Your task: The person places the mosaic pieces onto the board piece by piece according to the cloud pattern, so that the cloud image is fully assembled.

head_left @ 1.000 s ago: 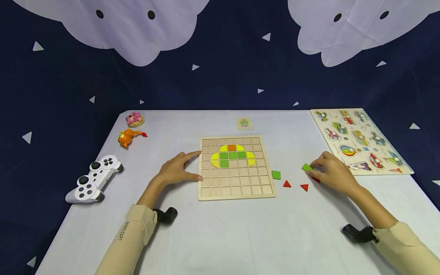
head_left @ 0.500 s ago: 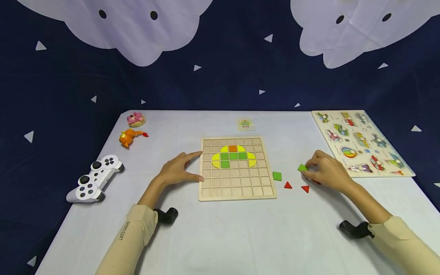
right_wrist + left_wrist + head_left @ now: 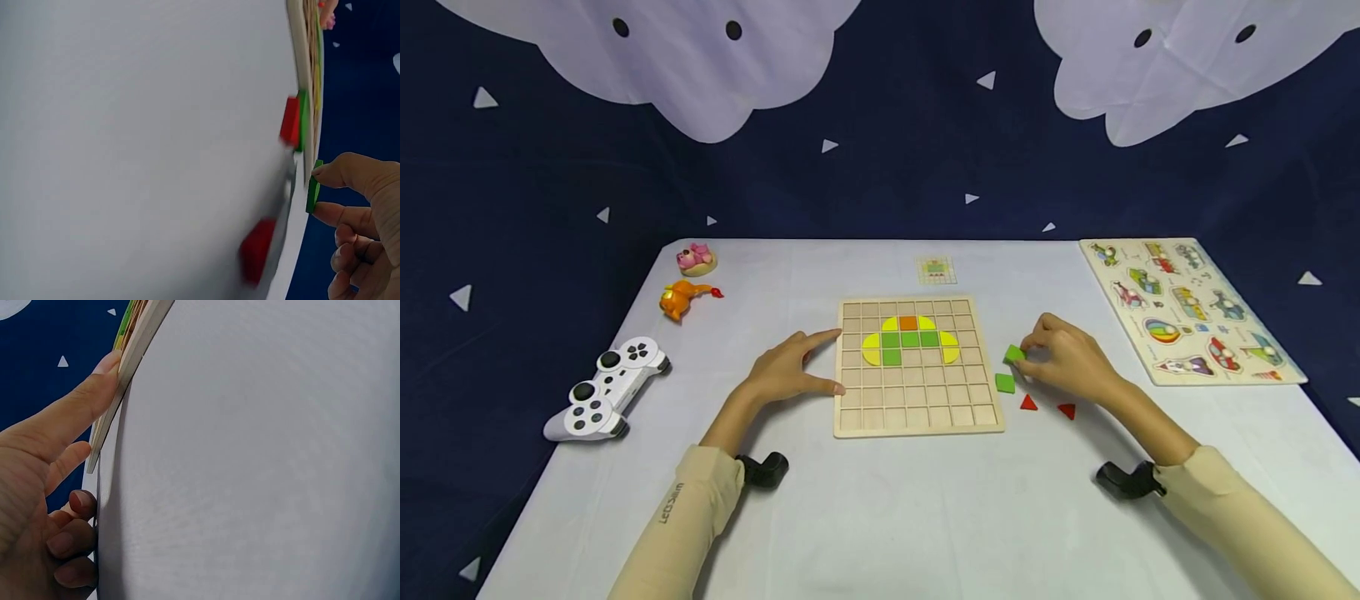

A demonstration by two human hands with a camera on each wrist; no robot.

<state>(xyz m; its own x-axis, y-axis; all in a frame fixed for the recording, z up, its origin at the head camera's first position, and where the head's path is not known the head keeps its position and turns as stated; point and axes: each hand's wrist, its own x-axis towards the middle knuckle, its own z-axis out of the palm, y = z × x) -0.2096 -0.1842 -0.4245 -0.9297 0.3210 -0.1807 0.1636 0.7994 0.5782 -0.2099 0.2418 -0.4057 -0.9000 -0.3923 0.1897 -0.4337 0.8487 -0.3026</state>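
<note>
Right hand (image 3: 1067, 360) pinches green square tile (image 3: 1014, 353); keep it level, left hand (image 3: 786, 372) spread bracing grid board (image 3: 917, 421).

- I take this for a child's playroom or a staged play corner.
- Across the top of the frame hangs a dark blue backdrop (image 3: 887, 167) with pale clouds.
- On the white table (image 3: 880, 500) I see a peg puzzle (image 3: 1187, 308), toy figures (image 3: 685, 283) and a game controller (image 3: 602, 387).

Loose tiles (image 3: 1028, 403) just right of grid board (image 3: 917, 417), seemingly.
</note>
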